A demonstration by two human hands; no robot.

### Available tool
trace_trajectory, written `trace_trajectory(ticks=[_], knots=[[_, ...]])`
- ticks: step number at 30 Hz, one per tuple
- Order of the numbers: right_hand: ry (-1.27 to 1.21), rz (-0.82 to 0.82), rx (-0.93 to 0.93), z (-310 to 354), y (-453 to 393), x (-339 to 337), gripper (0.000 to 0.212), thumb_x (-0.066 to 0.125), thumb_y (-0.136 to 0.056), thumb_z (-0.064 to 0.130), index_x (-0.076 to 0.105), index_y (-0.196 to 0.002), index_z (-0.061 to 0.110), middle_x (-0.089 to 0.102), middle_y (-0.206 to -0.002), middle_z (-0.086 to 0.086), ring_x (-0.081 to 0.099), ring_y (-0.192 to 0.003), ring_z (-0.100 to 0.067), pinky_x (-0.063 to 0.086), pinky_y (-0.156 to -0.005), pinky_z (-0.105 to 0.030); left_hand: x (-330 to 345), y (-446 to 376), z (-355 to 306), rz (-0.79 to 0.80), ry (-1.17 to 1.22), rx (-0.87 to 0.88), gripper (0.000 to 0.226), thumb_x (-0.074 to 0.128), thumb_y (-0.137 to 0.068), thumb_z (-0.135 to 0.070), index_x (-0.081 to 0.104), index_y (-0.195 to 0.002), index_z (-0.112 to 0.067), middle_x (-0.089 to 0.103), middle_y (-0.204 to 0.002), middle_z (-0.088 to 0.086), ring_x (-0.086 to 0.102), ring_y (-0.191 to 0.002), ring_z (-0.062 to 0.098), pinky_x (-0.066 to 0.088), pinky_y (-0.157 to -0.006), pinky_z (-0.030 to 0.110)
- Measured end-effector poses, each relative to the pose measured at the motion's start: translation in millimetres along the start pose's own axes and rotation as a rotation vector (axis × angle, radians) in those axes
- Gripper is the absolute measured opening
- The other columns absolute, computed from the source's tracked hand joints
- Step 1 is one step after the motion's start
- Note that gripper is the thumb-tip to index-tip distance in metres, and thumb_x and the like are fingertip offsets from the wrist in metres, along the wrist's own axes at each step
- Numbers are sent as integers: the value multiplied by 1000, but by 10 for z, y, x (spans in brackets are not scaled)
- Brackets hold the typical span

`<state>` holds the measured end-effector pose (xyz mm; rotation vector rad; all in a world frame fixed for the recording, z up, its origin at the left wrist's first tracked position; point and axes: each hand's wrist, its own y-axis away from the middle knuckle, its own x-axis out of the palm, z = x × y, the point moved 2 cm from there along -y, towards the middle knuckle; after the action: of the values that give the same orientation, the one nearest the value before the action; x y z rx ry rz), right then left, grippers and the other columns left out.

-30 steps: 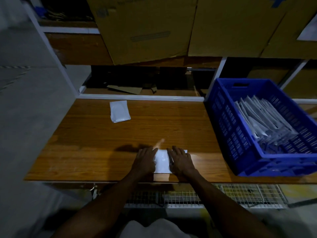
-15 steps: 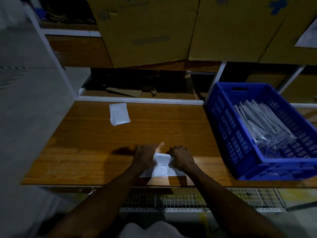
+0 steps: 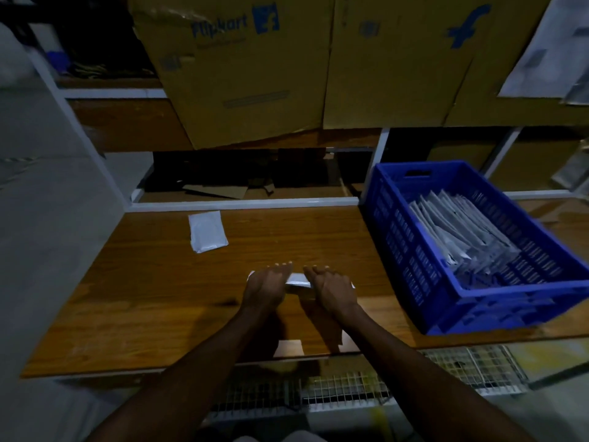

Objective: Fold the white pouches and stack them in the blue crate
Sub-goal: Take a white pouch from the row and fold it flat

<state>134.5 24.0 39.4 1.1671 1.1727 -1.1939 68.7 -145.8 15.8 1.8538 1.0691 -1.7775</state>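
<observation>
White plastic pouch (image 3: 298, 280) lies low in the centre of the frame on the brown wooden table (image 3: 159, 298), half-folded under the left hand (image 3: 266, 287) and right hand (image 3: 331, 288), whose straight fingers press it flat, each grip holding nothing. Pressing should run outward along the crease before it goes to the blue plastic crate (image 3: 414, 275) at the right. Half a second ago both hands pinched its raised far edge; now it is laid over, farther up.

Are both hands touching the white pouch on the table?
Touching. The head view shows the left hand and right hand lying on the pouch, covering its ends, with white showing between them.
</observation>
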Motion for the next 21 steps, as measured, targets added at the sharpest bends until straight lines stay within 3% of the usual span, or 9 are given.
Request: trace_trajectory(ticks=[4,7,10,13,16,18,21], knots=[[-10,-82,52,-183,141,-160,77,70,-88,27,28,-152,21,44,-152,-8,44,-136,-35,44,-103,-47,-246,-197,-337,-3,11,-12,60,63,-93,-8,43,-149,-17,51,-148,6,49,-135,23,37,-113,41],[-23,-172,92,-380,262,-434,68,67,-91,25,35,-150,19,47,-150,-8,46,-135,-31,40,-108,-44,-409,-372,-610,-69,11,-4,65,65,-91,-5,41,-150,-18,49,-149,5,46,-138,21,32,-115,38],[-27,-281,117,-637,370,-728,46,60,-94,18,49,-138,18,60,-134,-6,56,-123,-26,46,-100,-41,-573,-609,-875,-96,27,12,63,69,-89,-8,46,-146,-20,55,-144,5,51,-133,22,36,-112,40],[28,-353,168,-961,462,-978,28,59,-91,13,60,-119,20,70,-109,-1,67,-96,-20,55,-79,-36,-696,-890,-1141,-139,69,38,58,69,-89,-14,49,-143,-24,58,-141,3,53,-130,22,42,-110,45],[29,-369,257,-1311,561,-1205,25,65,-82,16,63,-106,24,71,-94,0,69,-82,-24,51,-62,-36,-899,-1204,-1456,-190,94,146,48,61,-90,-16,55,-136,-27,65,-124,1,60,-112,19,54,-91,39],[21,-407,287,-1539,644,-1336,19,63,-83,23,63,-102,24,71,-88,-3,69,-79,-29,47,-58,-37,-1051,-1412,-1685,-228,87,253,40,56,-89,-17,63,-127,-27,70,-110,0,63,-99,17,54,-81,34],[19,-369,327,-1837,755,-1493,24,53,-91,23,62,-113,21,70,-99,-7,67,-89,-32,48,-67,-38,-1164,-1716,-1973,-174,128,365,33,51,-88,-22,69,-115,-25,70,-106,-3,65,-94,14,49,-74,25]])
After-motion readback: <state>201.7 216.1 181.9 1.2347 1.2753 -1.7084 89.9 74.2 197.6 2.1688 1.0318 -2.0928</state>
